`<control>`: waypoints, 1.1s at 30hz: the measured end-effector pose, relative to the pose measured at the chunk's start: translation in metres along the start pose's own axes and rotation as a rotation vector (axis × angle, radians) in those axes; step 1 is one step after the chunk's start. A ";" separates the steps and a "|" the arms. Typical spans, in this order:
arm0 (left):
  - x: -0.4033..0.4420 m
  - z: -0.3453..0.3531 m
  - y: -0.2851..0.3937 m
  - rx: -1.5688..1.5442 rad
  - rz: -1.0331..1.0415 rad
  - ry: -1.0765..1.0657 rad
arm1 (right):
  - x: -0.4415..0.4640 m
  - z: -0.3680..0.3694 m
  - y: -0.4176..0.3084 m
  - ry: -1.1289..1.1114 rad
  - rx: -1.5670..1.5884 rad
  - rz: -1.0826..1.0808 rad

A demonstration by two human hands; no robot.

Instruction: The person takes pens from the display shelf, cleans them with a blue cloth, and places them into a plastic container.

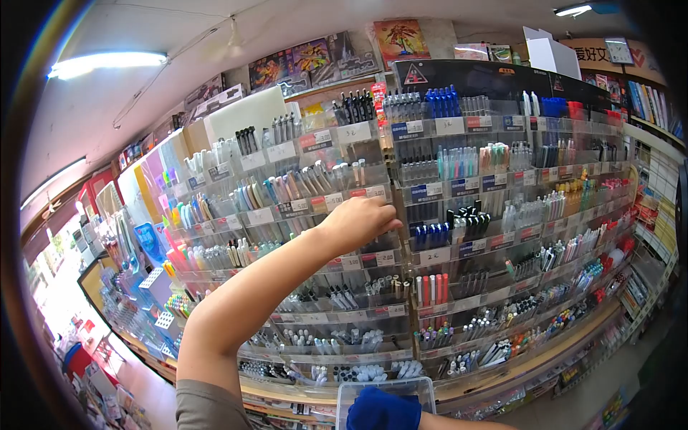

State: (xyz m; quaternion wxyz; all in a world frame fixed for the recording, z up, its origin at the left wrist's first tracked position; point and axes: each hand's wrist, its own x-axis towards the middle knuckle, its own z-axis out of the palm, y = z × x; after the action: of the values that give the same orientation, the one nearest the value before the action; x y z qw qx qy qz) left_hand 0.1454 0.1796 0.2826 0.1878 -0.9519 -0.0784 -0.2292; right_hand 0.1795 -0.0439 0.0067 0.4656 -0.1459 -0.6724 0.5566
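Evidently, the left hand [362,221] curled its fingers [390,224] before the tiered clear-plastic pen rack [466,304], any grip impossible to tell; slim blue pens [432,234] stood right of them; well below, bunched royal-blue cloth [384,410] at a clear rectangular plastic box [428,388] hid the right hand, its state unclear.

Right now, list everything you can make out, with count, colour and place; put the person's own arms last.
Tiered pen racks: two side by side, clear, centre
Pens: too many to count, mixed colours, in the racks
Price labels: many, mostly white, shelf fronts
Black header panel: one, atop right rack
Illustrated boxes: several, mixed colours, above left rack
White box: one, upper right
Books: several, mixed colours, far upper right
Fluorescent lights: at least two, white, ceiling
Plastic tub: one, clear, bottom centre
Blue fabric: one piece, dark blue, at the tub
Left hand: one, bare, before the racks
Right forearm: one, bare, bottom edge; hand hidden by fabric
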 end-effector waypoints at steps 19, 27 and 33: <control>0.015 -0.035 -0.013 0.059 0.102 0.356 | 0.011 -0.006 0.002 0.006 -0.122 -0.376; 0.013 -0.078 -0.017 0.063 0.098 0.549 | 0.011 -0.005 -0.008 0.051 -0.183 -0.353; -0.010 -0.100 0.003 -0.121 -0.023 0.627 | 0.000 0.000 -0.004 0.171 0.551 0.343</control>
State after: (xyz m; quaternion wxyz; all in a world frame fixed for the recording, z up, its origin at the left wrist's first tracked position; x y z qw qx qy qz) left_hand 0.0971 0.1369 0.3592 0.1430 -0.8435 -0.0138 -0.5176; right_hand 0.1812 -0.0450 0.0099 0.4415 -0.1719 -0.4210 0.7735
